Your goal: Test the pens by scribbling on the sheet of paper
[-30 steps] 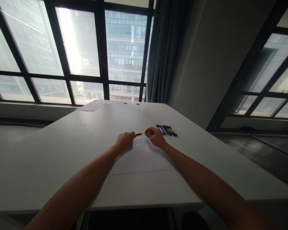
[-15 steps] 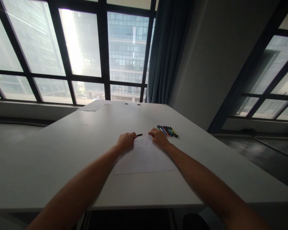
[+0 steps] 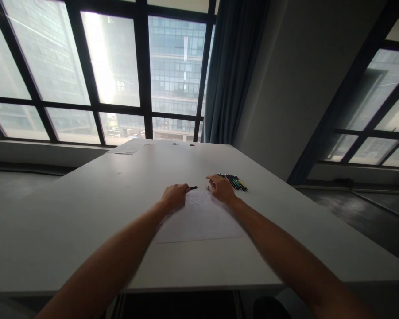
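A white sheet of paper (image 3: 199,219) with faint marks lies on the white table (image 3: 86,199) in front of me. My left hand (image 3: 174,195) is closed round a dark pen (image 3: 194,187) at the sheet's far left corner, the pen's tip pointing right. My right hand (image 3: 222,188) rests at the sheet's far right corner, fingers curled, with a small dark piece (image 3: 208,188) showing at its fingertips; I cannot make out what it is. Just right of that hand lies a row of several coloured pens (image 3: 235,182).
Loose papers (image 3: 130,146) lie at the table's far end near two cable holes (image 3: 175,143). Large windows and a blue curtain (image 3: 230,71) stand behind the table. The table's right edge drops to a dark floor (image 3: 358,212).
A second ago both hands met on the pen. My right hand has come off it and shifted right toward the row of pens. The left hand keeps the pen in place.
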